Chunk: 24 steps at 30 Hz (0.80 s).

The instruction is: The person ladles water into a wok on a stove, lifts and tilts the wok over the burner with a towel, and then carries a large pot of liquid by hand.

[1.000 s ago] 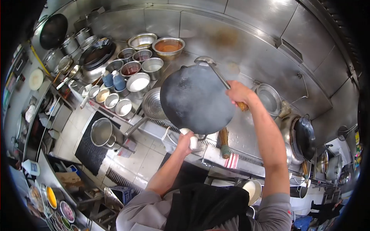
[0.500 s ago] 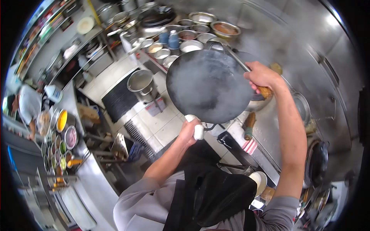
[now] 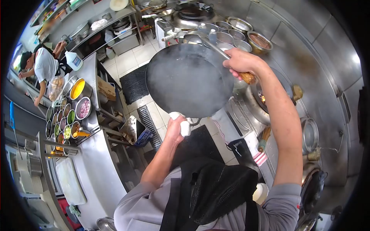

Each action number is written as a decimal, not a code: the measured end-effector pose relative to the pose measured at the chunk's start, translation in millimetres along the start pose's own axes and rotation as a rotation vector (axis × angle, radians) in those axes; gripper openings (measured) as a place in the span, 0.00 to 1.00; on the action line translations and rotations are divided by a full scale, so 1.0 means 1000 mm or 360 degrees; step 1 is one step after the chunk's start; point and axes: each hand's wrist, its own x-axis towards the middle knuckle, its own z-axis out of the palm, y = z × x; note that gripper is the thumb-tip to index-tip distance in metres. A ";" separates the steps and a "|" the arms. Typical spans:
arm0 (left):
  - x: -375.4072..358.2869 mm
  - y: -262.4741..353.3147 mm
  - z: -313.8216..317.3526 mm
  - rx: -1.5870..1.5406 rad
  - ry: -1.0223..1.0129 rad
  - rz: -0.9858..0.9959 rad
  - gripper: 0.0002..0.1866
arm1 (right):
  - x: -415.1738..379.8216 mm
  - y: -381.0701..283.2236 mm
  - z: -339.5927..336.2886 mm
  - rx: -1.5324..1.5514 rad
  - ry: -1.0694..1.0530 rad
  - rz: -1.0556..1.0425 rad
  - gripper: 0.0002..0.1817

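A large dark wok (image 3: 185, 86), with steam rising from it, is held up over the floor beside the stove. My left hand (image 3: 176, 129) is closed around its near loop handle through a folded white cloth (image 3: 185, 128). My right hand (image 3: 243, 63) grips the wooden handle of a ladle (image 3: 216, 49). The ladle's metal shaft reaches across the wok's far rim, and its bowl (image 3: 192, 39) is at the far loop handle. The wok's contents are veiled by steam.
The burner (image 3: 263, 98) glows at the right, with a brush (image 3: 264, 138) near it. Metal bowls (image 3: 259, 41) crowd the far counter. At the left, a steel counter (image 3: 92, 177) carries ingredient containers (image 3: 83, 107) and a cutting board (image 3: 71, 181). Another person (image 3: 46, 65) stands behind it.
The wok and both hands have swung left, away from the stove, and the burner now shows. The view has turned left too. Both grips are the same.
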 end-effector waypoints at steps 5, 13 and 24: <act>0.026 0.043 -0.044 0.0013 0.0151 0.0152 0.08 | 0.076 -0.044 0.023 -0.0003 -0.0107 -0.0096 0.09; 0.081 0.114 -0.107 0.0069 0.0368 0.0226 0.10 | 0.196 -0.121 0.063 0.0039 -0.0236 -0.0170 0.12; 0.172 0.164 -0.174 0.0111 0.0636 0.0423 0.13 | 0.337 -0.180 0.096 0.0011 -0.0340 -0.0191 0.28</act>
